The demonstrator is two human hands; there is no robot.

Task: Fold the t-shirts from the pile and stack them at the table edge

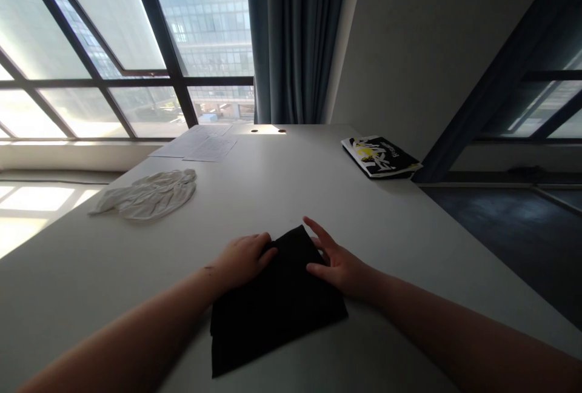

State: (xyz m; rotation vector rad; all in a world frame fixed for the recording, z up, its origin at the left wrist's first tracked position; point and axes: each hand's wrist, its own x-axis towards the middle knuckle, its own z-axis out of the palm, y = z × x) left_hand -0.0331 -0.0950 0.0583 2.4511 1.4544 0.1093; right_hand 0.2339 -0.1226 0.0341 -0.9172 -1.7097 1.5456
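Observation:
A flat black piece, perhaps folded cloth (277,314), lies slanted on the white table near its front, between my forearms. My left hand (245,259) grips its upper left edge, thumb on top and the other fingers curled at the far side. At the upper right edge is my right hand (334,262), its thumb resting on the black surface and its index finger stretched out past the corner. The remaining right fingers are partly hidden behind the edge.
A crumpled white cloth (152,196) lies on the table (273,187) at the left. Behind it are paper sheets (209,145). A black, white and yellow printed package (382,156) lies at the back right. Windows and a curtain (297,41) stand beyond.

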